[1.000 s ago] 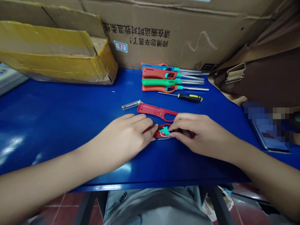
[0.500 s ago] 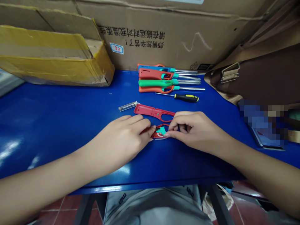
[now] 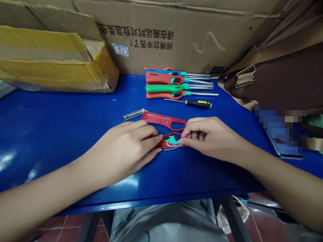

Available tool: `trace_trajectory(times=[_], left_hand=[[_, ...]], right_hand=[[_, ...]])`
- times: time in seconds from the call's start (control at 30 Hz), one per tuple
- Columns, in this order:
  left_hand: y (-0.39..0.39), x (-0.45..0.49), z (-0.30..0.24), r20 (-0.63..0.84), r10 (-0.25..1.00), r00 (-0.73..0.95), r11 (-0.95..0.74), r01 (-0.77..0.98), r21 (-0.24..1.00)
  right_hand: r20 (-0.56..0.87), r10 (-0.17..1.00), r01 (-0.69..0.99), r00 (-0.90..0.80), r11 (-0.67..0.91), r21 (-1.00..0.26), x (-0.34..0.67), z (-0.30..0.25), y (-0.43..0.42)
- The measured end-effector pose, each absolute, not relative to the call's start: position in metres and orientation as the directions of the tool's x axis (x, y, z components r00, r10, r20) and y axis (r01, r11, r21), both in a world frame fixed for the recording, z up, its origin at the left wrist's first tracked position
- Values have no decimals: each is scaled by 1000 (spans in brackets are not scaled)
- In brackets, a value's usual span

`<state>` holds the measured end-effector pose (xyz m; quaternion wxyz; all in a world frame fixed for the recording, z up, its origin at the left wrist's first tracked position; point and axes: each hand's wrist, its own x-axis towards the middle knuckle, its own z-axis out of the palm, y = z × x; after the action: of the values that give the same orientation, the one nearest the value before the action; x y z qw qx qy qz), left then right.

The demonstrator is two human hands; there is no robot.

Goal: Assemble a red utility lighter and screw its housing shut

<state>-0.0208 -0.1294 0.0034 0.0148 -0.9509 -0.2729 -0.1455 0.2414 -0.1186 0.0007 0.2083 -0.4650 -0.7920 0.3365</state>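
My left hand [image 3: 131, 148] is closed over the left part of a red lighter shell half [image 3: 161, 144], pressing it against the table. In that shell sits a teal trigger [image 3: 172, 139], with a thin white wire [image 3: 173, 145] curving beneath it. The wire runs to the fingertips of my right hand [image 3: 204, 136], which pinch at its right end, close to the trigger. Most of the shell's left end is hidden under my left fingers. Just behind lies the other red shell half [image 3: 156, 118], inner side up, with a clear fuel tank [image 3: 134, 114] touching its left end.
Several assembled long-nosed lighters [image 3: 164, 88] lie in a stack at the back, with a black and yellow screwdriver [image 3: 199, 104] in front. A yellow-taped cardboard box [image 3: 50, 75] stands back left. At right are a brown bag [image 3: 277, 77] and a phone [image 3: 285, 144].
The white wire now stretches further right, to my right fingertips. The teal trigger has tilted slightly. My left hand keeps its hold on the shell, and the view has shifted a little.
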Motion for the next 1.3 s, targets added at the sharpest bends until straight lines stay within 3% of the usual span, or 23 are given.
trace_trajectory(times=[0.4,0.6,0.77,1.07,1.3], left_hand=[[-129,-21,-4,259,511,820,-857,509,79],[-127,-21,-5,212,577,789,-811,523,262],[-126,-22,-5,228,562,795,-818,494,294],[-127,-21,-2,253,531,809,-841,465,278],[-123,-21,-5,248,565,787,-816,489,308]], right_hand=[[45,850,584,-524,397,-708,241,1,-118],[111,787,595,-607,543,-593,242,5,-121],[93,673,558,-734,675,-483,248,12,-123],[76,707,588,-703,637,-498,249,16,-124],[92,803,611,-588,516,-601,245,8,-122]])
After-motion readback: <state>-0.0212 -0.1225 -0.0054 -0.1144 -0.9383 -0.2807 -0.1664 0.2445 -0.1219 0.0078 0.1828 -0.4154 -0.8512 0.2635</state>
